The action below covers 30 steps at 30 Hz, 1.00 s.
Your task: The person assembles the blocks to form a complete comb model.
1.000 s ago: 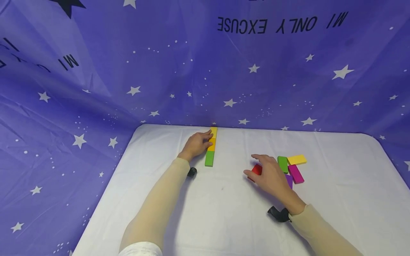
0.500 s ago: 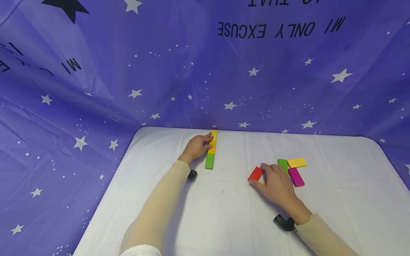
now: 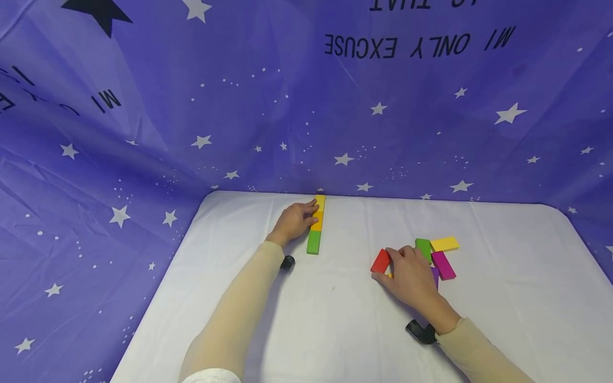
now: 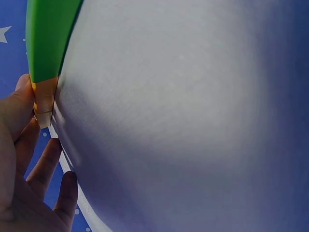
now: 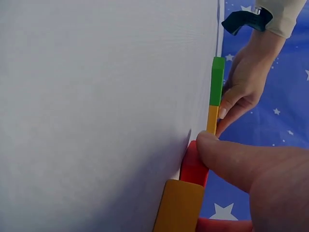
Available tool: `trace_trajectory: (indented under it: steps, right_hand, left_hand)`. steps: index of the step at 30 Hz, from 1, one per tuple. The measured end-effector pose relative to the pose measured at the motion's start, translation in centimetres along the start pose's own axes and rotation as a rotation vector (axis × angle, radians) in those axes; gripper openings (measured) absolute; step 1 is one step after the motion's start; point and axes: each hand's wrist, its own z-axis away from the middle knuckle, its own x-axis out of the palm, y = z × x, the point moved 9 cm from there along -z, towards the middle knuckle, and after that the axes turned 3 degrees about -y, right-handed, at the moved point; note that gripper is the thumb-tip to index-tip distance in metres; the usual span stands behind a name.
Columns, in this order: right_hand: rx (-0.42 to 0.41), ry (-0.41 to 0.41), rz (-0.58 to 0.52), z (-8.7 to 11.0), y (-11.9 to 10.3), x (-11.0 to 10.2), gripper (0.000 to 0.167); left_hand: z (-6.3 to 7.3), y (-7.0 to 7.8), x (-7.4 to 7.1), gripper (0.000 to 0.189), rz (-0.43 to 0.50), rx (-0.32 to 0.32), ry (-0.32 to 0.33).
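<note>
The right hand (image 3: 412,274) pinches the red block (image 3: 381,260) at the near left of the loose cluster. An orange block (image 5: 179,207) lies touching the red one, and the green block (image 3: 423,248) and magenta block (image 3: 442,265) crowd close, so dragging could scatter them. Bare worktop (image 3: 335,308) lies leftward. Farther off, the left hand (image 3: 293,221) rests flat-fingered against the block row (image 3: 316,224); a nudge would skew it toward the backdrop (image 3: 287,106).

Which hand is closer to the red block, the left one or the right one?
Right. The right hand pinches the red block at its near end. The left hand is farther left, resting against the row of blocks.
</note>
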Motion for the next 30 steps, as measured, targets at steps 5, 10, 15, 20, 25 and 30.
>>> trace_trajectory:
  steps: [5, 10, 15, 20, 25, 30]
  right_hand:
    - [-0.049, -0.009, -0.028, -0.1, -0.4, 0.3, 0.070]
    - [-0.076, -0.014, -0.063, -0.1, -0.5, 0.4, 0.070]
    - [-0.058, -0.046, -0.113, -0.2, -0.3, 0.5, 0.071]
    - [-0.060, -0.077, -0.161, -0.1, 0.0, 0.2, 0.069]
    - [-0.064, -0.098, -0.202, 0.8, 0.4, -0.6, 0.066]
    - [-0.041, -0.144, -0.201, 1.8, 1.0, -0.6, 0.063]
  left_hand:
    - [0.1, 0.0, 0.1, 0.046, 0.000, 0.002, 0.001]
    - [0.1, 0.0, 0.1, 0.046, -0.007, 0.005, -0.001]
    - [-0.1, 0.0, -0.1, 0.047, -0.011, 0.011, 0.002]
    - [-0.1, -0.1, -0.2, 0.047, -0.002, 0.012, 0.002]
    - [-0.3, -0.1, -0.1, 0.047, -0.008, 0.021, 0.006]
    - [-0.2, 0.0, -0.1, 0.046, -0.012, 0.026, 0.005]
